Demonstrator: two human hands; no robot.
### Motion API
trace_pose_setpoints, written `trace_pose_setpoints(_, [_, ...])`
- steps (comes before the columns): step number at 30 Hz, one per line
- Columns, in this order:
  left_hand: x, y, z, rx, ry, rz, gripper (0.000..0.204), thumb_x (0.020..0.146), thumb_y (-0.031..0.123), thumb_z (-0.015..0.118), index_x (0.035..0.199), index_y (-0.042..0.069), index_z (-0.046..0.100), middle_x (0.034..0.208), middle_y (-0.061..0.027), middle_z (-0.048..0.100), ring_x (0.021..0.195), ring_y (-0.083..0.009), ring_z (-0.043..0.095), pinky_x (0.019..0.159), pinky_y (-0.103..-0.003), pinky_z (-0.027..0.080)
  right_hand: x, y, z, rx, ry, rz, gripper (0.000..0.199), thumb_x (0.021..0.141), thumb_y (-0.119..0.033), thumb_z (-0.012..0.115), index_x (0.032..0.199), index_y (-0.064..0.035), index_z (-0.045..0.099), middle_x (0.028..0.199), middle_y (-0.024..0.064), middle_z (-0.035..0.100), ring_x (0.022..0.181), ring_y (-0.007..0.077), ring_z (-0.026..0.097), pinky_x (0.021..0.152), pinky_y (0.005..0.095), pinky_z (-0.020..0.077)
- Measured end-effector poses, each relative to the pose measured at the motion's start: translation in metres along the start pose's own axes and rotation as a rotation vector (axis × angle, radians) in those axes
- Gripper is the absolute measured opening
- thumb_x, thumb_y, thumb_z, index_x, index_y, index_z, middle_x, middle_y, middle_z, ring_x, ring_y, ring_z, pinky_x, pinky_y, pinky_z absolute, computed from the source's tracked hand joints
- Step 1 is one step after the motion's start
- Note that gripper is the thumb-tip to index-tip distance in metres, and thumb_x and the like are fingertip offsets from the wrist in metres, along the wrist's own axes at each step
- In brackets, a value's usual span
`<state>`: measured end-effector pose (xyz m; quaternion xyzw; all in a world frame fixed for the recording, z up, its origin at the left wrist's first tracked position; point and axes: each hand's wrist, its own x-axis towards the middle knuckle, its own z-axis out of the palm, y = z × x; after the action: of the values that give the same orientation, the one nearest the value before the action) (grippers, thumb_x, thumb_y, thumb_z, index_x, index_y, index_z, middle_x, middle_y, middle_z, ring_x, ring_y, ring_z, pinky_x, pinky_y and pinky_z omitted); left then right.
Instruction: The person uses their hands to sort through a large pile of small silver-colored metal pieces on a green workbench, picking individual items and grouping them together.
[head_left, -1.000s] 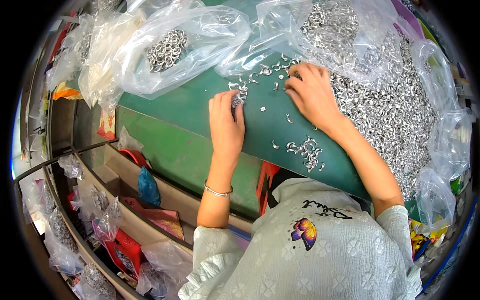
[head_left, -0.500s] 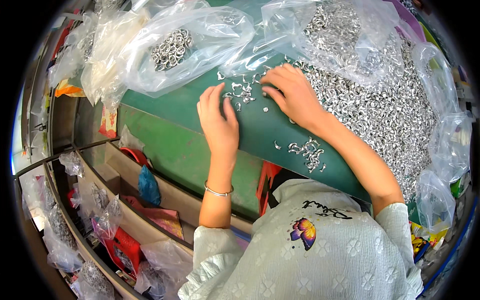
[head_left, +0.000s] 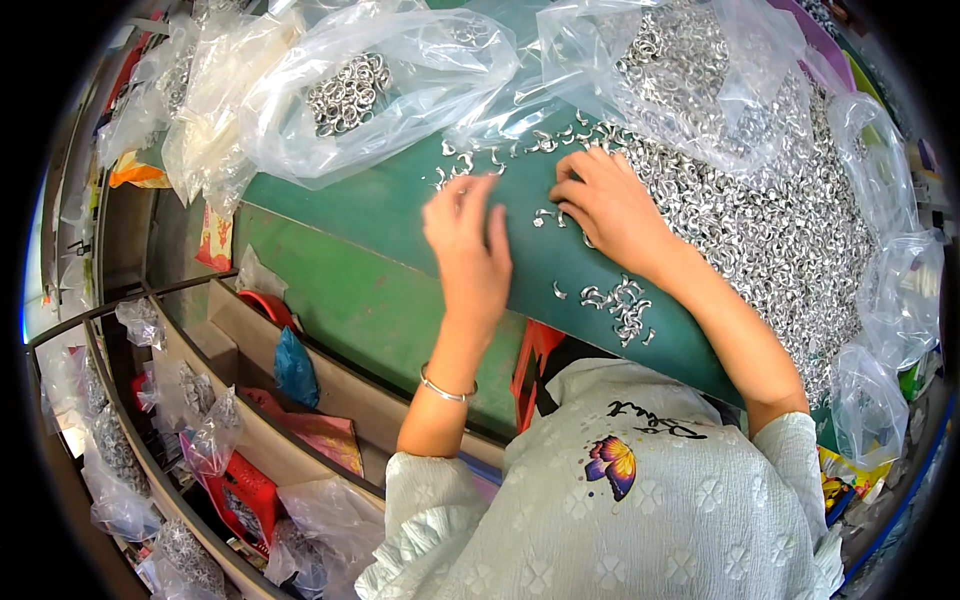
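While your left hand [head_left: 470, 245] hovers flat and empty-gripped over the green desk [head_left: 400, 215], your right hand [head_left: 610, 205] curls onto scattered metal rings [head_left: 545, 215], grip contents hidden.

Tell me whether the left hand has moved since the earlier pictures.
Yes. The left hand has slid farther up the green table, away from the small cluster of metal rings near the table's front edge and toward the clear bag of rings.
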<state>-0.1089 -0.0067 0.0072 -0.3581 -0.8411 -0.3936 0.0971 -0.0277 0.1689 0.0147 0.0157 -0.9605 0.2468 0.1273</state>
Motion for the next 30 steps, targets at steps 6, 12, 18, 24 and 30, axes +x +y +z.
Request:
trace_pose_setpoints(6, [-0.015,0.022,0.009,-0.002,-0.181,0.026,0.033,0.083,0.001,0.065,0.115,0.006,0.062,0.106,-0.0103,0.059,0.096,-0.0269,0.055,0.082,-0.035,0.039,-0.018,0.005,-0.012,-0.193,0.140,0.053,0.015,0.077,-0.009,0.068,0.092,-0.0050,0.066,0.099,0.0069,0.056,0.096,0.0255,0.051,0.082,0.0374,0.0396])
trace_pose_setpoints(12, [-0.014,-0.003,0.015,0.044,-0.073,0.006,0.024,0.082,-0.001,0.065,0.105,0.006,0.063,0.092,-0.0065,0.059,0.086,-0.0227,0.056,0.076,-0.034,0.037,-0.031,-0.013,-0.010,-0.063,0.008,0.013,0.019,0.079,-0.011,0.069,0.096,-0.0046,0.064,0.094,0.0079,0.056,0.093,0.0254,0.052,0.079,0.0368,0.0400])
trace_pose_setpoints(18, [-0.011,0.008,0.013,0.064,-0.105,-0.021,0.020,0.081,0.007,0.071,0.099,0.006,0.062,0.096,-0.0077,0.058,0.094,-0.0260,0.056,0.079,-0.036,0.038,-0.040,-0.011,-0.018,0.022,0.048,0.095,0.016,0.079,-0.010,0.068,0.093,-0.0046,0.064,0.087,0.0078,0.056,0.090,0.0259,0.053,0.078,0.0372,0.0398])
trace_pose_setpoints(24, [0.007,-0.001,0.014,0.098,0.077,-0.079,0.022,0.085,-0.001,0.063,0.107,0.002,0.061,0.102,-0.0151,0.057,0.099,-0.0312,0.055,0.088,-0.040,0.042,-0.024,-0.020,-0.005,0.013,-0.082,0.030,0.012,0.079,-0.007,0.066,0.090,-0.0048,0.064,0.089,0.0079,0.057,0.092,0.0252,0.054,0.078,0.0373,0.0407])
trace_pose_setpoints(30, [-0.016,0.022,0.020,-0.107,-0.225,0.068,0.027,0.083,-0.008,0.054,0.109,-0.003,0.059,0.111,-0.0168,0.056,0.105,-0.0345,0.054,0.089,-0.042,0.043,-0.008,-0.001,0.007,0.085,-0.008,0.006,0.022,0.078,0.004,0.056,0.098,-0.0006,0.062,0.098,0.0126,0.057,0.092,0.0321,0.056,0.081,0.0407,0.0447])
